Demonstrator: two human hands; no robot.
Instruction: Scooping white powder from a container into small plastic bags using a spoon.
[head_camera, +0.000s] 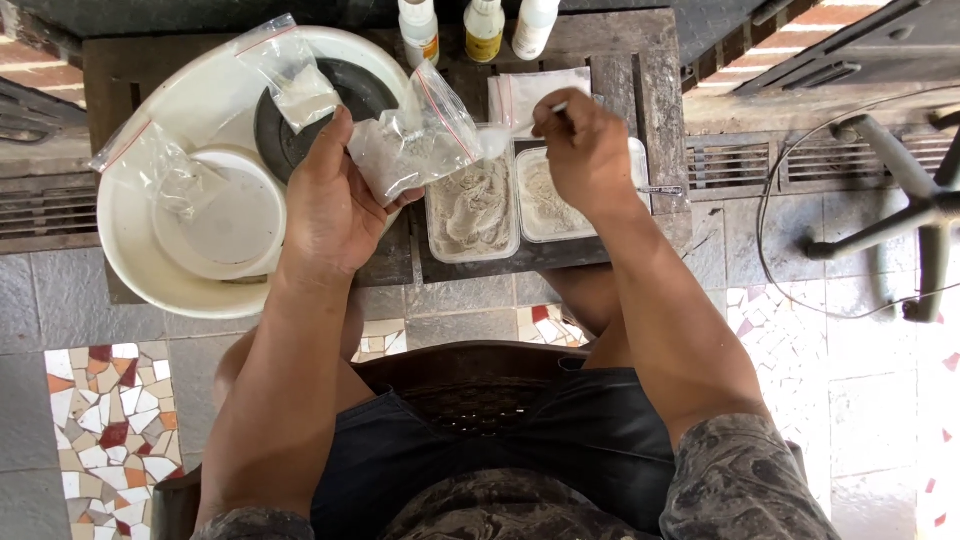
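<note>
My left hand (330, 195) holds a small clear zip bag (415, 145) partly filled with pale grey powder, its open mouth turned to the right. My right hand (585, 150) grips a white plastic spoon (515, 122) whose bowl sits at the bag's mouth. Below the hands, two rectangular clear tubs of grey powder (472, 208) (540, 205) stand side by side on a low dark wooden table (640, 80). A stack of empty zip bags (530, 92) lies behind the tubs.
A large white basin (140, 255) on the left holds a smaller white bowl (220, 215), a black dish (345, 90) and two more filled bags (290, 70) (155, 165). Three small bottles (482, 28) stand at the table's far edge. A fan base (900, 215) is on the right.
</note>
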